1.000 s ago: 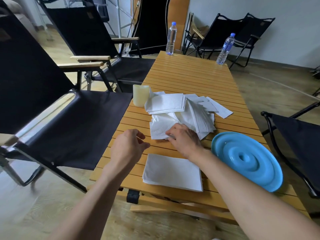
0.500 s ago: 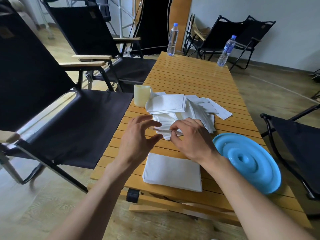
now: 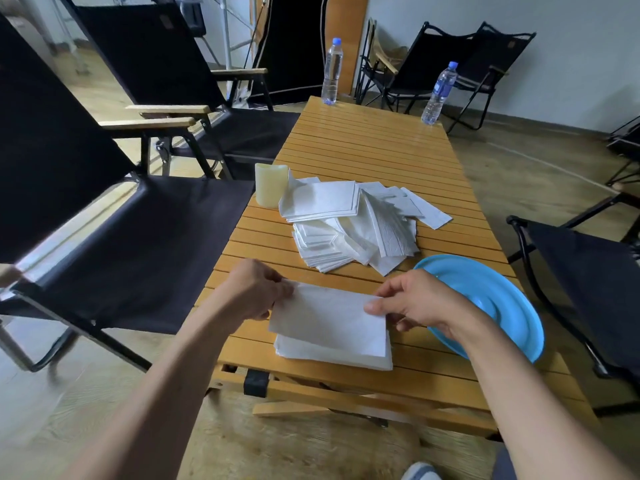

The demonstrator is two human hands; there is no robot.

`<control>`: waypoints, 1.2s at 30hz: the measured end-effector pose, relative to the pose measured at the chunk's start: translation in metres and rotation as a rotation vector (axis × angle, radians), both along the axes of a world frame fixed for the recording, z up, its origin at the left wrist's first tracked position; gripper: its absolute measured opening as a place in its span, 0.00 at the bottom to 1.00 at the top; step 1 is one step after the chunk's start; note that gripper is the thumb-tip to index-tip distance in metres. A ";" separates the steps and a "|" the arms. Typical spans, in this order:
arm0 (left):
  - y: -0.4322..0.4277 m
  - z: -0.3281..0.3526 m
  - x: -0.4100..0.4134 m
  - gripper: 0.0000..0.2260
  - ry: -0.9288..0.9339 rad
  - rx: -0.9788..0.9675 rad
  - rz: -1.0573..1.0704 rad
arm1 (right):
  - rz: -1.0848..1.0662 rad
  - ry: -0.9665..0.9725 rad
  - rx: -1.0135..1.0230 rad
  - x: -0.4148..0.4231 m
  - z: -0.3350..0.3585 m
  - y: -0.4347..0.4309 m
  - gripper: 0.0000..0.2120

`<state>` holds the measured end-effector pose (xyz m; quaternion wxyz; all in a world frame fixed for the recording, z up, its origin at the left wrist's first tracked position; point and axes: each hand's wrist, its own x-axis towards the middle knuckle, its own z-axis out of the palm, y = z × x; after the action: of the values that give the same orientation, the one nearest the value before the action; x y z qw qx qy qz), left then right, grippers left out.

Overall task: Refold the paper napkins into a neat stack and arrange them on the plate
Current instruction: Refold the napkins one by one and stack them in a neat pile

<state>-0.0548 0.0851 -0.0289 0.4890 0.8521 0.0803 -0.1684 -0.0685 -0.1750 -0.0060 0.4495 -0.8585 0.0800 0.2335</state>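
Observation:
A white paper napkin is held flat between my two hands, just above a neat stack of folded napkins near the table's front edge. My left hand pinches its left edge and my right hand pinches its right edge. A loose, messy pile of napkins lies farther back in the middle of the table. The blue plate sits at the right front, partly behind my right wrist, with nothing on it.
The slatted wooden table carries a cream candle left of the pile and two water bottles at the far end. Black folding chairs stand close on both sides.
Both hands took a napkin from the messy pile and drew it back toward me; it is now held spread over the neat stack.

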 end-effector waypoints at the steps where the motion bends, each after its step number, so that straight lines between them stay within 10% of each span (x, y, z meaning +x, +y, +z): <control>1: -0.002 -0.002 0.000 0.06 0.042 0.030 -0.002 | 0.007 0.012 -0.046 0.000 -0.003 0.000 0.10; 19: -0.009 -0.027 0.006 0.15 -0.100 0.449 0.017 | -0.001 -0.103 -0.419 0.010 -0.023 0.000 0.17; 27: -0.016 -0.023 0.012 0.11 -0.378 0.397 0.097 | -0.144 -0.691 -0.543 0.055 -0.023 0.014 0.10; 32: -0.015 -0.018 0.012 0.10 -0.465 0.435 0.118 | -0.002 -0.699 -0.715 0.086 -0.034 0.026 0.14; 36: -0.015 -0.012 0.012 0.11 -0.463 0.418 0.148 | -0.091 -0.827 -0.480 0.094 -0.026 0.034 0.05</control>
<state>-0.0425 0.0703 -0.0407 0.3196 0.9416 0.0614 0.0863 0.0258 -0.1413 -0.0325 0.2423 -0.9546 -0.0165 -0.1726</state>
